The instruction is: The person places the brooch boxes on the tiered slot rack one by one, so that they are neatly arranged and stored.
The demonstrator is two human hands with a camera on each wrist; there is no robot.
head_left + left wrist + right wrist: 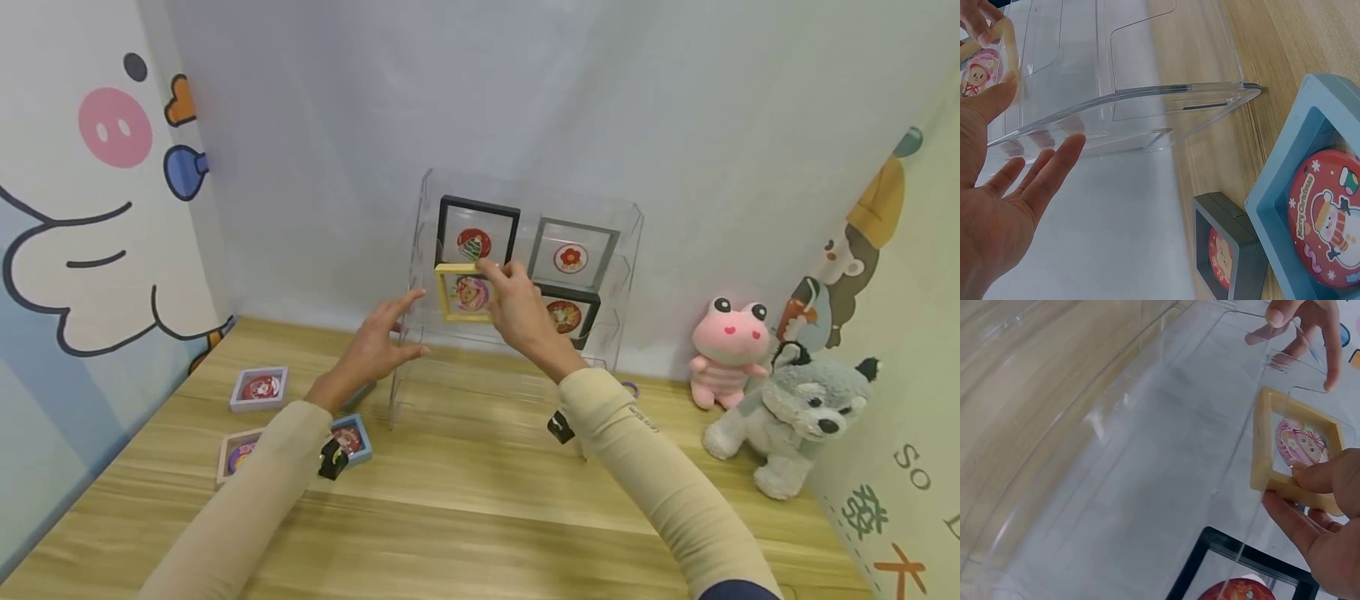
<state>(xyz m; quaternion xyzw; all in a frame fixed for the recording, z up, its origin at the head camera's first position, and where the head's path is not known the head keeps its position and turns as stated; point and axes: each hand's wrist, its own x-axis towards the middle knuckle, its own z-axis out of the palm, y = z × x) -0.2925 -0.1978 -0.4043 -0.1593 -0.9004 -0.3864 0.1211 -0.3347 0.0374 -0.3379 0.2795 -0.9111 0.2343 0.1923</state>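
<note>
A clear acrylic display stand (pixel 626 250) stands at the back of the wooden table. My right hand (pixel 501 287) pinches a yellow frame (pixel 459 293) with a cartoon badge and holds it against the stand's lower left slot. In the right wrist view the fingers (pixel 1310 506) grip the yellow frame (pixel 1294 450) at its lower corner. My left hand (pixel 401 321) is open, its straight fingers against the stand's left side wall (pixel 1147 119). The stand holds a black frame (pixel 477 233), a grey frame (pixel 573 254) and another black frame (pixel 570 315).
Loose frames lie at the left of the table: a white one (pixel 259 388), a pink one (pixel 238 454), a blue one (pixel 1316 212) and a dark grey one (pixel 1225 250). A pink frog plush (pixel 726 350) and a grey husky plush (pixel 802 412) sit at the right.
</note>
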